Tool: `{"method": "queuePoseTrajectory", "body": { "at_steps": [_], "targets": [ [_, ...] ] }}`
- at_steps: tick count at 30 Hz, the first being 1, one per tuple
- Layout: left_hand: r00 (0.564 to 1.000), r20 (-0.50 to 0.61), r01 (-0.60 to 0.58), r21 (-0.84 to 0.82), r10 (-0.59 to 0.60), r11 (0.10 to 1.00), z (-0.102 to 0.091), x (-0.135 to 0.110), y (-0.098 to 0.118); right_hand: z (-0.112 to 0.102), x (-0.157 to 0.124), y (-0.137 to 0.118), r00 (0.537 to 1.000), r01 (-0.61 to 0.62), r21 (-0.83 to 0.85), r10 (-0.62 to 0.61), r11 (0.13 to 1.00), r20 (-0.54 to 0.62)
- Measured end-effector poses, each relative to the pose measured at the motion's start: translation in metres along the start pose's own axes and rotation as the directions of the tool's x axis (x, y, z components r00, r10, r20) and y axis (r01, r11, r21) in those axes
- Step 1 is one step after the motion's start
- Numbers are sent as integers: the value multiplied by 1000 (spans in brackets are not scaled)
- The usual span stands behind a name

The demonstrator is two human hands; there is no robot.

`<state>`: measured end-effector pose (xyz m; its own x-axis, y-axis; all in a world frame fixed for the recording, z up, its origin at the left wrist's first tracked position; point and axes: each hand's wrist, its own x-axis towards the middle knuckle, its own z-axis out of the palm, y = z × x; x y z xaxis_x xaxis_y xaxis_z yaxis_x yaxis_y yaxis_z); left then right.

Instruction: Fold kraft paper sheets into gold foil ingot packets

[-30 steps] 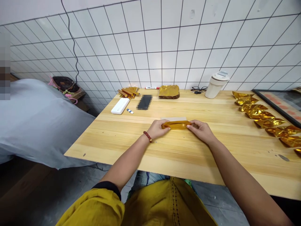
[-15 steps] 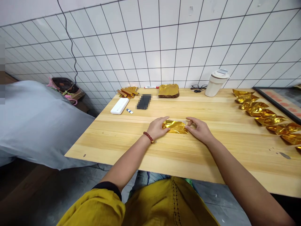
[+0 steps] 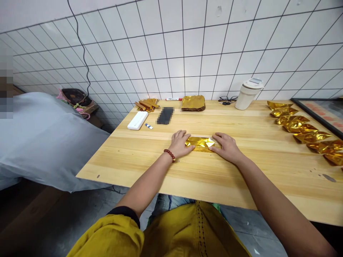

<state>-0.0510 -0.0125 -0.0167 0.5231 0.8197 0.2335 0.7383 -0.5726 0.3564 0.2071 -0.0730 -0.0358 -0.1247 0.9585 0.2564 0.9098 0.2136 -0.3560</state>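
A folded strip of gold foil paper (image 3: 200, 143) lies flat on the wooden table (image 3: 203, 167) in front of me. My left hand (image 3: 181, 144), with a red bead bracelet at the wrist, presses on the strip's left end with its fingers stretched out. My right hand (image 3: 226, 147) rests on the right end in the same way, fingers flat. Neither hand lifts the paper.
A stack of gold sheets (image 3: 193, 102) sits at the table's back, with folded brown-gold strips (image 3: 146, 104), a red marker (image 3: 173, 99), a white box (image 3: 137, 120), a dark blurred object (image 3: 165, 115), glasses (image 3: 227, 100) and a white cup (image 3: 248, 94). Several folded gold pieces (image 3: 302, 128) line the right side.
The gold paper was held narrow between both hands' fingertips. It has since been unfolded wider and laid flat, and both hands now press its ends onto the table.
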Motion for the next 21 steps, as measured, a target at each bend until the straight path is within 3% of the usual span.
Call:
{"method": "queuePoseTrajectory", "body": {
  "at_steps": [5, 10, 13, 16, 18, 21],
  "targets": [
    [999, -51, 3, -94, -7, 996, -2, 1, 2, -2, 0, -2, 1000, -9, 1, 9, 1000, 1],
    [994, -74, 47, -392, -82, 919, 1, 3, -1, 0, 1, 0, 997, -35, 85, 40, 996, -59],
    [995, -73, 3, -636, -65, 771, 7, 4, -4, 2, 2, 3, 992, -17, 218, 44, 976, -119],
    [993, -94, -36, -805, -67, 592, 10, 6, -2, 4, 2, 3, 977, 18, 438, 78, 899, -199],
    [988, -98, -33, -885, -117, 465, 8, 7, 1, 3, 3, 0, 967, 17, 607, 141, 795, -212],
    [977, -16, 46, -959, -215, 281, 2, 8, 5, 1, 3, -8, 963, -53, 815, 244, 576, -111]
  ]
}}
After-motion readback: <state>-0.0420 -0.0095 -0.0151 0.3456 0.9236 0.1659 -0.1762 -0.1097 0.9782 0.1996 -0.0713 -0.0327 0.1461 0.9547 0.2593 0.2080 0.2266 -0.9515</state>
